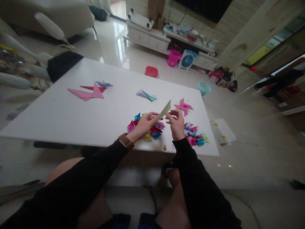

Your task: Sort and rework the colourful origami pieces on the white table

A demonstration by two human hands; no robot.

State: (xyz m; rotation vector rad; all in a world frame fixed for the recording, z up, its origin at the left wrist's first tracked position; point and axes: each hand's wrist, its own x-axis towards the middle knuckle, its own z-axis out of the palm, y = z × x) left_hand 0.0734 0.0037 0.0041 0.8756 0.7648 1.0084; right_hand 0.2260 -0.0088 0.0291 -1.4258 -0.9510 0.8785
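I see glossy pale tiled floor [114,41], streaked with reflected daylight; low white cabinets [154,43] along brick-patterned wall [176,12]; light sofa [57,16] opposite.

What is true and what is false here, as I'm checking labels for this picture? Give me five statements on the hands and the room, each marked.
1. The left hand holds a pale green folded paper. True.
2. The watch is on the right wrist. False: the brown-strapped watch is on the left wrist.
3. A pink pinwheel-shaped paper lies on the white table. True.
4. The red stool stands on the table. False: the red stool is on the floor beyond it.
5. The pink basket stands beside a blue-and-white fan. True.
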